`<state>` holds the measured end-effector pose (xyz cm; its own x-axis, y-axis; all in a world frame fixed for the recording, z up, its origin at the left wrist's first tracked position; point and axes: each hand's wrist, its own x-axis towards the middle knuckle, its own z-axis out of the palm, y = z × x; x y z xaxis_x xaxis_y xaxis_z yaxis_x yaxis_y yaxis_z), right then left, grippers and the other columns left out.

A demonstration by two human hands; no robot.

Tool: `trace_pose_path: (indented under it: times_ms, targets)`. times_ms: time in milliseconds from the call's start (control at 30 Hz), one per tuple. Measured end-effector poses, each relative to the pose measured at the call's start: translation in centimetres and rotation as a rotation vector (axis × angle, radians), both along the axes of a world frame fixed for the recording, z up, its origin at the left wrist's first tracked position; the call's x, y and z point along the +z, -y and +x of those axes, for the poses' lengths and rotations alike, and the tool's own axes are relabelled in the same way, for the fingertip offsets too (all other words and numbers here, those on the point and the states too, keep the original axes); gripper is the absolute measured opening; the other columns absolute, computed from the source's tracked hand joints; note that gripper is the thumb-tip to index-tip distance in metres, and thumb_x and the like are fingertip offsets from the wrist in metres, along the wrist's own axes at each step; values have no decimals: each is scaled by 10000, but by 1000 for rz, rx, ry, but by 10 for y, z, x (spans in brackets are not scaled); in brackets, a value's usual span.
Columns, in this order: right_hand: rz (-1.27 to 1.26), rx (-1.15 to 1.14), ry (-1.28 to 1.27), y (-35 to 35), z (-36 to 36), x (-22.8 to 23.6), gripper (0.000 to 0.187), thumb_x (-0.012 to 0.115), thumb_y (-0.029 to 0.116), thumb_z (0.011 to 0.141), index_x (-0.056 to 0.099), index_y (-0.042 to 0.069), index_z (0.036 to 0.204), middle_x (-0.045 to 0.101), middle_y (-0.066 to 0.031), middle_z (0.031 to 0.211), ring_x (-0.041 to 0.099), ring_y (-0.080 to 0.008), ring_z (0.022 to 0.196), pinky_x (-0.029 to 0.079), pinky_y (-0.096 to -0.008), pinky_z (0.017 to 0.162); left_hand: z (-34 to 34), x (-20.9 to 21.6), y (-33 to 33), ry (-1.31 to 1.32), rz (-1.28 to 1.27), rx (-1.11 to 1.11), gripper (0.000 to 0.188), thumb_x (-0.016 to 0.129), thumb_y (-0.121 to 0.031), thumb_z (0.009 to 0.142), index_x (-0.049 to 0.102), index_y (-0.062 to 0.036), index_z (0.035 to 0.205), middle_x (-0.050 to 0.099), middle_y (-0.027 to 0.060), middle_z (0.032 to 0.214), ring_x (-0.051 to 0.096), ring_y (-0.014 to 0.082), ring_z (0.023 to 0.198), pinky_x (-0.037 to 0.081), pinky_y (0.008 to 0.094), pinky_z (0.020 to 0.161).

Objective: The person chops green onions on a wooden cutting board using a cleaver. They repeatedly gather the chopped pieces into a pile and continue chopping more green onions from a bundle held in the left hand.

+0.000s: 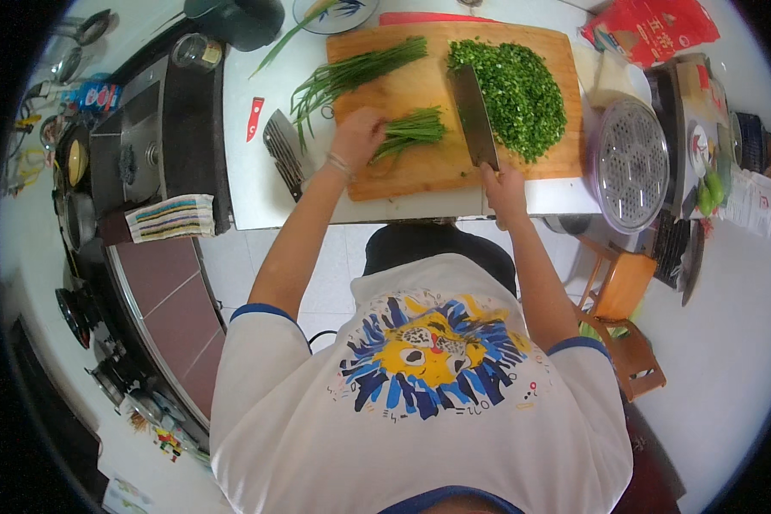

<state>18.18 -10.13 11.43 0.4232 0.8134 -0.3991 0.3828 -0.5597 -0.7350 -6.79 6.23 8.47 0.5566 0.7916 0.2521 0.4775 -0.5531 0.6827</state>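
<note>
Both hands are working on the board (420, 163): the left hand (356, 135) is pinning a chive bunch (413, 130) steady (fingers clenched over the stems), the right hand (503, 187) gripping the cleaver (474, 116) beside the chopped pile (514, 86).

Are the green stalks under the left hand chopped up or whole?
Whole. The stalks under the left hand lie long and bundled, unlike the chopped pile beside the knife.
</note>
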Motion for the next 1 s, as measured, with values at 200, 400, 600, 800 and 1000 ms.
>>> trace_pose_path:
  times_ms: [200,400,600,800,1000]
  targets:
    - [-23,-24,14,15,8,3,278,561,266,866,635,-2,865,541,-161,554,532,-251,483,394,-385,477,52,-11,-4,-503,25,-325,217,588,-97,817,594,-75,1033,630,122,930,591,315,897,480,413,797]
    - [4,-20,9,23,13,5,263,556,256,868,640,6,871,562,-167,584,554,-272,518,408,-390,502,53,0,-7,-510,-64,-192,214,592,-131,814,598,-92,1024,631,134,917,594,325,882,484,417,775]
    - [72,59,34,21,16,13,258,555,245,867,639,1,874,570,-175,595,572,-280,535,419,-387,515,57,9,3,-390,-96,-50,287,659,-122,758,587,-119,1036,546,134,1010,576,338,917,485,427,758]
    - [68,27,-22,23,20,10,259,563,235,861,645,-10,852,564,-172,578,554,-268,508,418,-377,507,47,5,3,-285,0,-20,299,656,-129,761,575,-114,1049,516,139,1018,569,342,893,479,429,750]
    - [105,53,-26,25,22,10,258,568,235,859,646,-11,845,543,-159,540,529,-241,468,404,-367,481,5,4,84,-405,-139,48,120,631,-149,774,605,-82,870,519,127,869,551,328,855,463,427,711]
